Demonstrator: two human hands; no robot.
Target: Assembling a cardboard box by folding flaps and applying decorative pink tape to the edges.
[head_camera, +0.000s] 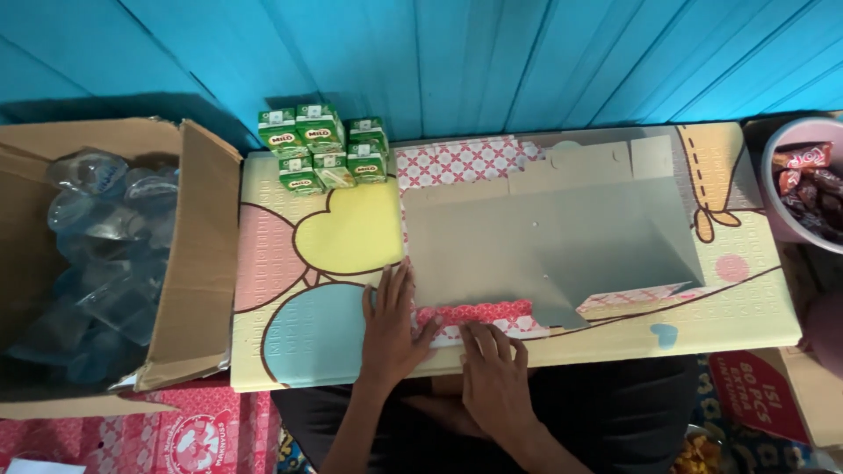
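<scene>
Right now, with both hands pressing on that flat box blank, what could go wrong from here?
The left hand and right hand press only the near patterned flap of the cardboard blank; its right flap already lifts, so a fold may come out crooked. The green drink cartons sit right at the blank's far corner and might be knocked if it slides. The board seems to rest on the person's lap, so it may tilt.
</scene>
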